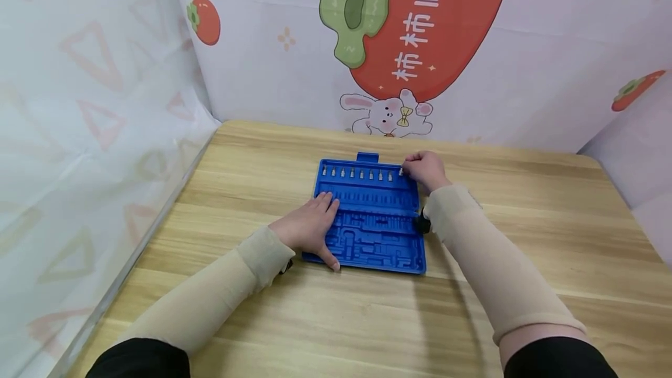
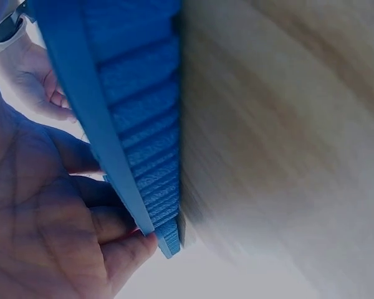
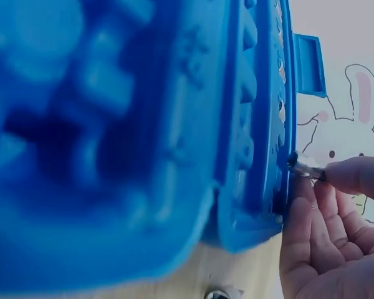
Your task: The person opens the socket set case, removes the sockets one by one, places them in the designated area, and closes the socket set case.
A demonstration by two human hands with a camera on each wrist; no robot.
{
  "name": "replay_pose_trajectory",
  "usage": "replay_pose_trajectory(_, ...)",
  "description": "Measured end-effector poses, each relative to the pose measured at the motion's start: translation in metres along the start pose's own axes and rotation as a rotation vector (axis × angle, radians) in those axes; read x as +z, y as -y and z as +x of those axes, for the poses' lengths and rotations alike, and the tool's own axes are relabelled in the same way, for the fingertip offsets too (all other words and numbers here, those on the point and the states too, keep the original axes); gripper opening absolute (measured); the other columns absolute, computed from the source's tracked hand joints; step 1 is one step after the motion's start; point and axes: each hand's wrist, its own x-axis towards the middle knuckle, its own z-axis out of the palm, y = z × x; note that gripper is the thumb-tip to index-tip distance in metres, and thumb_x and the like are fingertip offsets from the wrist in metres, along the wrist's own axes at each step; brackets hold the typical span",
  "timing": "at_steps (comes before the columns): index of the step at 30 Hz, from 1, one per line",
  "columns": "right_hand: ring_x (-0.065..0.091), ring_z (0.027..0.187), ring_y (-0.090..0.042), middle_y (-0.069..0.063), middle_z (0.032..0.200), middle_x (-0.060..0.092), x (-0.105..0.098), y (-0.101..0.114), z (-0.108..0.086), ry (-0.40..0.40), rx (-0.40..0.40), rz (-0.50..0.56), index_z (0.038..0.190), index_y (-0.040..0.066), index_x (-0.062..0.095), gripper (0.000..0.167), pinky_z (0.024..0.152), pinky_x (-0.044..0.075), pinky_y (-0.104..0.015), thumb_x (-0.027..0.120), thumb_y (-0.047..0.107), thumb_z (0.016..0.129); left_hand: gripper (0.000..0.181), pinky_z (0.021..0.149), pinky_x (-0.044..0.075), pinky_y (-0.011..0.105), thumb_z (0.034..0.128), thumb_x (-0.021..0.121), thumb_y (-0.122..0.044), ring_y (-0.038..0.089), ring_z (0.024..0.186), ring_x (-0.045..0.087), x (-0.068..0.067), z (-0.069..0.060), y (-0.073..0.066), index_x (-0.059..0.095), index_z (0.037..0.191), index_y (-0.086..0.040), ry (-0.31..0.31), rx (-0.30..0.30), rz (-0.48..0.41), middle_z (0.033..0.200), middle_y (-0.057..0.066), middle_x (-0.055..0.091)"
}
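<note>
An opened blue case (image 1: 375, 206) lies flat on the wooden table, with a row of small metal bits (image 1: 361, 174) along its far edge. My left hand (image 1: 310, 227) rests across the case's left side, fingers spread and fairly straight; in the left wrist view its fingers (image 2: 128, 252) touch the case's edge. At the far right corner my right hand (image 1: 426, 171) holds a small metal piece. The right wrist view shows that metal piece (image 3: 308, 168) pinched by the thumb and a finger of the right hand (image 3: 336, 240), beside the case's rim.
The wooden table (image 1: 362, 319) extends around the case. Behind it hangs a printed cloth (image 1: 262, 74) with a rabbit and persimmons, and a white patterned sheet (image 1: 94, 104) is at the left. A round metal object (image 3: 217, 294) shows at the right wrist view's bottom edge.
</note>
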Motion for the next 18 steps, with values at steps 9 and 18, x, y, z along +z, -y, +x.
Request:
replay_pose_trajectory(9,0.059,0.114,-0.033,-0.023,0.127,0.057,-0.021,-0.004,-0.003,0.074,-0.035,0.075,0.13,-0.009,0.055,0.032,0.106,0.049,-0.044,0.057,0.01,0.105,0.142,0.125,0.011,0.046,0.067,0.083,-0.075,0.038,0.157,0.005,0.0,-0.003,0.001,0.015,0.163,0.003,0.001,-0.002,-0.015,0.17,0.024,0.008)
replay_pose_trajectory(18,0.059,0.107,-0.025,-0.016,0.116,0.061,-0.057,-0.023,-0.008,0.188,-0.023,0.028,0.127,-0.008,0.054,0.029,0.102,0.052,-0.039,0.056,0.014,0.107,0.142,0.125,0.011,0.047,0.0669,0.083,-0.075,0.039,0.157,0.005,-0.001,-0.003,0.002,0.015,0.163,0.004,-0.004,0.013,-0.024,0.169,0.025,0.008)
